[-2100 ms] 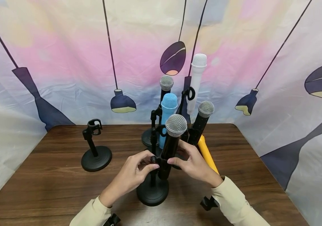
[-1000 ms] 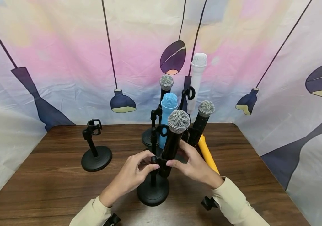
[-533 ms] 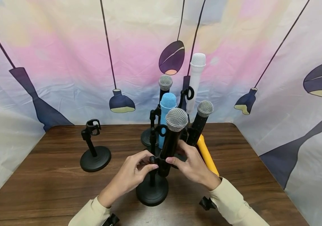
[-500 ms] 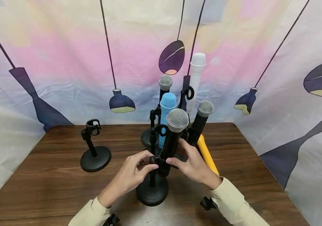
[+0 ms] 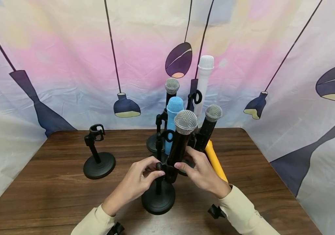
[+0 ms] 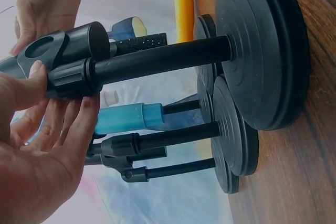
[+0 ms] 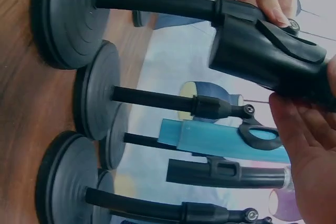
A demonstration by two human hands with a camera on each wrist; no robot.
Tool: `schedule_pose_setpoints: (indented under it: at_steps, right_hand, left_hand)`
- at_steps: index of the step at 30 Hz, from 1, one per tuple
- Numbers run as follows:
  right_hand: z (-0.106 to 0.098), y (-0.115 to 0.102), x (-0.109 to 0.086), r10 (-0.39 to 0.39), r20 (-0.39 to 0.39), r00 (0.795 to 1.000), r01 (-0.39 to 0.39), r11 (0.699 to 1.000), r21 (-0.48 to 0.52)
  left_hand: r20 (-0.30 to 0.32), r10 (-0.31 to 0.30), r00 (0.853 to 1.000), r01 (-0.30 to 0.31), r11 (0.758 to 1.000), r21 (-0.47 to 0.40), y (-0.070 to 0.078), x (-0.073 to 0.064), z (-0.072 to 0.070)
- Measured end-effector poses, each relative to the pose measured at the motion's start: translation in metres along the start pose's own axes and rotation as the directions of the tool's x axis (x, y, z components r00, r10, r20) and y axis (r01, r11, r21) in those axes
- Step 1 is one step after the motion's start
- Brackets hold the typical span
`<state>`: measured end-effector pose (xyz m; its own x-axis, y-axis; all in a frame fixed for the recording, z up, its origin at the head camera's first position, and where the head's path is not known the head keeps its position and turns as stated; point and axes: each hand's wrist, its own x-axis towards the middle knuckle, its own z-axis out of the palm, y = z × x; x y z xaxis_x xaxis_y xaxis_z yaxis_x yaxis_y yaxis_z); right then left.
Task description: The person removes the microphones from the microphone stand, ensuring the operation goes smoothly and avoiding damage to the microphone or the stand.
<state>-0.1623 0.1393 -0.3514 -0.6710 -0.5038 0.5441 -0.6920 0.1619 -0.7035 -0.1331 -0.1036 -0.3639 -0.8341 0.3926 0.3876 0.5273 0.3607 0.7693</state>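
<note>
A black microphone (image 5: 177,152) with a silver mesh head leans slightly right in the clip of a black desk stand (image 5: 158,199). My left hand (image 5: 139,178) pinches the top of that stand's post, just under the clip (image 6: 44,51), with thumb and fingers. On the other side, my right hand (image 5: 201,171) holds the microphone's body, thumb at the front and fingers behind it. Its lower end (image 7: 231,48) sticks out below the clip in the right wrist view. Behind stands a blue microphone (image 5: 173,114) in another stand.
An unoccupied stand (image 5: 100,163) is at the left. Further back are a black microphone (image 5: 172,86), a white one (image 5: 204,81) and a tilted black one (image 5: 210,125), close together. A yellow microphone handle (image 5: 215,161) slants beside my right wrist. A printed cloth (image 5: 76,81) hangs behind the table.
The held microphone has slid upward a little through the clip, its head higher and slightly further right. My right thumb has shifted up slightly; my left hand stays at the post.
</note>
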Motion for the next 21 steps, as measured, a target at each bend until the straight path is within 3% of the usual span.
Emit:
schedule_pose_setpoints:
  at_steps: [5, 13, 21]
  right_hand:
    - [-0.0001, 0.0014, 0.0003, 0.036, 0.027, 0.999, -0.038, 0.995, 0.093]
    - [0.0009, -0.0001, 0.0044, -0.035, -0.019, 0.999, 0.034, 0.997, -0.065]
    - [-0.0007, 0.0004, 0.0021, 0.030, 0.024, 0.999, -0.032, 0.997, 0.077]
  left_hand:
    - [0.002, 0.006, 1.000, -0.006, 1.000, -0.005, -0.0002, 0.0001, 0.0001]
    - [-0.009, 0.013, 1.000, -0.013, 1.000, 0.003, -0.0004, 0.0017, -0.0003]
    - [0.007, 0.001, 1.000, -0.001, 1.000, -0.002, -0.0004, -0.0008, -0.0005]
